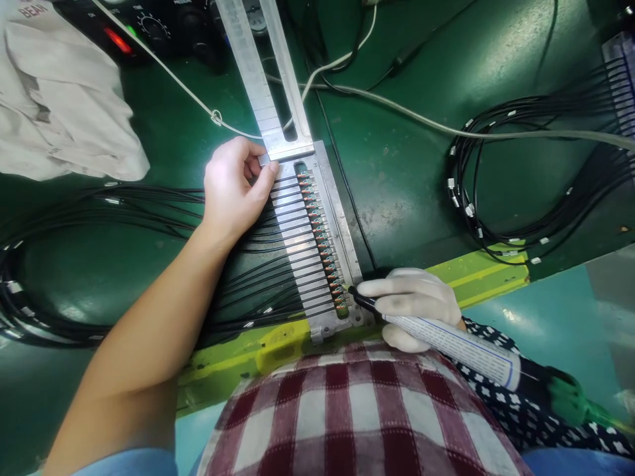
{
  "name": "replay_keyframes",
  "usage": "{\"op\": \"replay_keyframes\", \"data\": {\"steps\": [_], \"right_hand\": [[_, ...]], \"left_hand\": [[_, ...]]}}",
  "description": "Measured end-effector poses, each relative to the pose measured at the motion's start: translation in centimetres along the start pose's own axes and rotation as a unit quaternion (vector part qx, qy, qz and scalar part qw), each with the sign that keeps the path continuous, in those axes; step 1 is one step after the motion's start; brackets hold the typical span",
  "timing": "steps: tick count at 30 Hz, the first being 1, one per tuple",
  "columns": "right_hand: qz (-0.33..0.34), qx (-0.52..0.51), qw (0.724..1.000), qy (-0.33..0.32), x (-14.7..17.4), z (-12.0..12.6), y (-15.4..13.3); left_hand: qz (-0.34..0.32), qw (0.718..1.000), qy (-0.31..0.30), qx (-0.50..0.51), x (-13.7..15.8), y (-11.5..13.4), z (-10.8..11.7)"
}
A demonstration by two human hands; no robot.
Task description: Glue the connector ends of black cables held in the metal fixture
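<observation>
A long metal fixture lies on the green bench and clamps a row of black cables, whose small red-and-green connector ends sit in its slot. My bare left hand rests on the fixture's upper left, fingers curled with the tips pressing on the top clamp bar. My gloved right hand grips a soldering iron with a white handle; its dark tip touches the lowest connector near the fixture's front end.
A metal rail runs back from the fixture. A coil of black cables lies at right, more cables at left. A white cloth and a control box sit at back left. Yellow bench edge.
</observation>
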State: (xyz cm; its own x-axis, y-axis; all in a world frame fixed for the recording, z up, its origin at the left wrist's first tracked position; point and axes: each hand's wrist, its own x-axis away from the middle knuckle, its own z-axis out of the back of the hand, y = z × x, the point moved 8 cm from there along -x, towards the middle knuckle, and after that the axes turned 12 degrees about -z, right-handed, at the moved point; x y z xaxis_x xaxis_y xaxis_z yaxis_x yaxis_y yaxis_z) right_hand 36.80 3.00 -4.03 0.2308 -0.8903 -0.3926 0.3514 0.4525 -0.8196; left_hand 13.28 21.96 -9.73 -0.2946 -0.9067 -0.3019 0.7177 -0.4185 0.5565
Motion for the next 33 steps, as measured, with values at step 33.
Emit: {"op": "replay_keyframes", "data": {"steps": [33], "right_hand": [[-0.01,-0.005,1.0,0.006,0.34,0.13,0.68]], "left_hand": [[-0.005,1.0,0.006,0.013,-0.05,0.27,0.13]]}}
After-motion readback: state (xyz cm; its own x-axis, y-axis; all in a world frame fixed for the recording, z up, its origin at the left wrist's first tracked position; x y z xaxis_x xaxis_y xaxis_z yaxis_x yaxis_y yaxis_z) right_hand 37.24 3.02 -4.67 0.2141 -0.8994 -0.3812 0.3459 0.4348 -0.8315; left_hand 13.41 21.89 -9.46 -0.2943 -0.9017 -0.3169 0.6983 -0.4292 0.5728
